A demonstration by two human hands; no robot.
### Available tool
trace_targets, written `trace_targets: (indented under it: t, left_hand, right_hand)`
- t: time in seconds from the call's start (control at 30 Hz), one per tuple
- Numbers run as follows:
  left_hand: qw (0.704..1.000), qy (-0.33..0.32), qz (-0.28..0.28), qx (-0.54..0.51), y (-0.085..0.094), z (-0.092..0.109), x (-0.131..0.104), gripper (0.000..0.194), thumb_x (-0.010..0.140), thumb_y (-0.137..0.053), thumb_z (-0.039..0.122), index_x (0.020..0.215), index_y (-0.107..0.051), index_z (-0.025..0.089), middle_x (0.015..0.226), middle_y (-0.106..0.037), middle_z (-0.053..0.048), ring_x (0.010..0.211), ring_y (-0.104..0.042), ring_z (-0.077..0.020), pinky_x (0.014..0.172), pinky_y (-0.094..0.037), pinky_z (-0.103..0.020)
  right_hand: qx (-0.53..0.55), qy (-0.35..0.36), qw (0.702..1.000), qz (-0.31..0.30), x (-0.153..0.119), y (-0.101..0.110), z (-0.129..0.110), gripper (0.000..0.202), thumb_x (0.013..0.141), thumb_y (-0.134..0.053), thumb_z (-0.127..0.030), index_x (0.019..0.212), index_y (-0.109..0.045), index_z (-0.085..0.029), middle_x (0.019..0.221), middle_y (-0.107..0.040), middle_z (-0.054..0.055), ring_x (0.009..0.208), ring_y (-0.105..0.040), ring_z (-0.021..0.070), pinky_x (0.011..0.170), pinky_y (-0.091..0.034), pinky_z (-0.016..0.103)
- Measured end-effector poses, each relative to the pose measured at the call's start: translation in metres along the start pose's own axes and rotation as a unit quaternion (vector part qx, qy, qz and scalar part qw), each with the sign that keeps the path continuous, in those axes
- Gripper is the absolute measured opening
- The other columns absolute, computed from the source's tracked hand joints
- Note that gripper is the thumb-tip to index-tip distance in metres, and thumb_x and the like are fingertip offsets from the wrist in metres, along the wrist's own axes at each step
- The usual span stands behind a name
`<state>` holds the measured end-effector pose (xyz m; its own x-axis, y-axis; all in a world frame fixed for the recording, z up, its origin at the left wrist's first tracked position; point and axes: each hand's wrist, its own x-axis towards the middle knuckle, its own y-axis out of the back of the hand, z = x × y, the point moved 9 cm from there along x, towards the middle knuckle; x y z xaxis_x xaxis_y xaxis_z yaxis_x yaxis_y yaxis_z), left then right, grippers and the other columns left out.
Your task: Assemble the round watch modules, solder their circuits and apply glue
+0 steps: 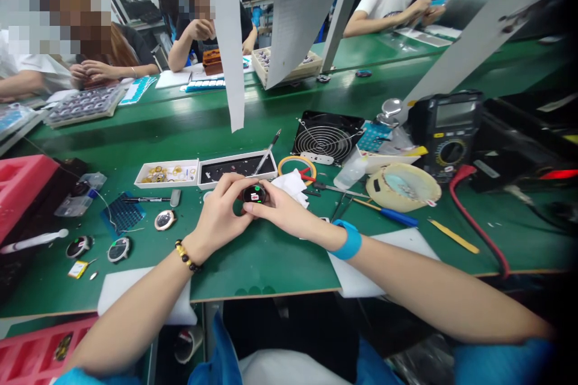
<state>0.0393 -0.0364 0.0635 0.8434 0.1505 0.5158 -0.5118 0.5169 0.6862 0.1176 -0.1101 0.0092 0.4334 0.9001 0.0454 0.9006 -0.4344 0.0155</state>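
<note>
Between my two hands is a small round watch [254,194] with a dark face lit by green and white marks. My left hand [224,213] curls its fingers and thumb round the watch's left side. On the other side, my right hand [289,212] holds it with the thumb along the lower edge; some fingertips are hidden behind it. Just behind the hands lies a white tray with a black lining [237,169], and a crumpled white tissue [292,185] is beside my right hand.
Left are a rose-rimmed watch [164,220], two more watch bodies and a small battery [78,269]. Right are a blue-handled screwdriver [397,217], a round cream container [403,185] and a multimeter [453,132]. A fan [327,137] stands behind. People sit across the bench.
</note>
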Motion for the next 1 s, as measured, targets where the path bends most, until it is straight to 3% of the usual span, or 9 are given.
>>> trace_targets:
  t: [0.27, 0.53, 0.83, 1.0]
  left_hand:
    - [1.0, -0.004, 0.003, 0.003, 0.0009, 0.0012, 0.0005, 0.053, 0.077, -0.065, 0.008, 0.128, -0.061, 0.024, 0.119, -0.06, -0.006, 0.104, -0.065, -0.0198, 0.087, -0.059, -0.032]
    - [1.0, -0.001, 0.007, 0.003, 0.0008, 0.0008, 0.0011, 0.051, 0.079, -0.066, 0.01, 0.128, -0.061, 0.024, 0.119, -0.06, -0.006, 0.104, -0.064, -0.02, 0.086, -0.059, -0.033]
    - [1.0, 0.0, 0.001, 0.003, 0.0003, -0.0002, 0.0001, 0.054, 0.077, -0.064, 0.008, 0.128, -0.061, 0.025, 0.12, -0.06, -0.007, 0.104, -0.064, -0.0203, 0.086, -0.059, -0.033]
    - [1.0, -0.006, 0.003, 0.002, 0.001, 0.001, 0.0002, 0.052, 0.079, -0.066, 0.01, 0.129, -0.061, 0.025, 0.119, -0.06, -0.007, 0.104, -0.064, -0.0205, 0.085, -0.059, -0.033]
  right_hand:
    - [0.003, 0.001, 1.0, -0.002, 0.0003, 0.0001, 0.0003, 0.041, 0.092, -0.07, -0.033, 0.128, -0.056, -0.019, 0.117, -0.068, 0.006, 0.107, -0.064, 0.0239, 0.093, -0.053, 0.04]
    - [-0.003, 0.001, 1.0, 0.0, 0.0003, 0.0001, -0.0002, 0.035, 0.093, -0.067, -0.031, 0.124, -0.057, -0.018, 0.107, -0.067, 0.005, 0.097, -0.064, 0.022, 0.085, -0.053, 0.037]
    - [0.0, -0.003, 1.0, 0.0, 0.0003, 0.0001, 0.0012, 0.041, 0.091, -0.071, -0.034, 0.127, -0.057, -0.02, 0.116, -0.067, 0.006, 0.106, -0.064, 0.0237, 0.092, -0.054, 0.039]
    - [-0.002, 0.001, 1.0, 0.001, 0.0004, 0.0002, -0.0011, 0.033, 0.092, -0.069, -0.033, 0.121, -0.058, -0.02, 0.106, -0.067, 0.004, 0.099, -0.064, 0.0225, 0.085, -0.054, 0.037]
